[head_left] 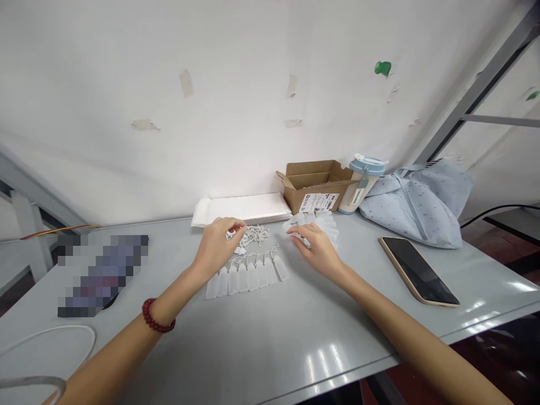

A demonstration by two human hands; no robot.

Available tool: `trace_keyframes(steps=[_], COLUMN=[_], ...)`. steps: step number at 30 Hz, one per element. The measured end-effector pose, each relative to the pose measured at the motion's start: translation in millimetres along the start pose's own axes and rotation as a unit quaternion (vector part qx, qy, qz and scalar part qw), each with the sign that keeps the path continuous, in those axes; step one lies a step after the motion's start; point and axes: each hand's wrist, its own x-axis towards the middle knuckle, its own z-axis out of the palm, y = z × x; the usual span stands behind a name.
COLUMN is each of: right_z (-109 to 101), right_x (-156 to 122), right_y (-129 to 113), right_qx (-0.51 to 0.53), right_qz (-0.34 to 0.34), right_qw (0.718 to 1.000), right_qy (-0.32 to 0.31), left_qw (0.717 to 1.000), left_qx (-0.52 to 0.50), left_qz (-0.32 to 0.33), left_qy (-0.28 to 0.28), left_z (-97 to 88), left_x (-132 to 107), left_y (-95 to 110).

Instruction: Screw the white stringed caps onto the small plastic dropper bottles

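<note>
My left hand [217, 243] reaches into a small tangle of white strings [253, 235] at mid-table, its fingertips pinched on a string end. A red bead bracelet [155, 318] is on that wrist. My right hand [317, 246] rests on a loose pile of small translucent plastic tags [323, 224], fingers curled over one of them. Between and just in front of both hands lies a neat row of several translucent tags with strings attached [247, 275], flat on the grey table [270, 337].
A stack of white sheets [242, 209] lies against the wall, beside an open cardboard box [314, 183], a blue-lidded cup [363, 181] and a light blue bag [422, 202]. A phone [417, 270] lies face up at right. A blurred dark object [101, 273] and white cable [50, 337] sit at left.
</note>
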Motion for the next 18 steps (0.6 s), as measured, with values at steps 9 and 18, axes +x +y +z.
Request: trace_keyframes(steps=[9,18], right_z=[-4.2,3.5], right_x=[-16.1,-20.0], right_y=[-35.3,-40.9], right_qx=[0.181,0.174], right_qz=[-0.06,-0.162], right_qw=[0.981,0.971], right_qy=[-0.03,-0.021], left_qw=[0.993,0.987], left_qx=[-0.083,-0.091], left_qz=[-0.07,0.05], left_qy=[0.053,0.126], left_z=[1.6,8.8], left_x=[-53.3,-62.1], left_y=[11.0,23.7])
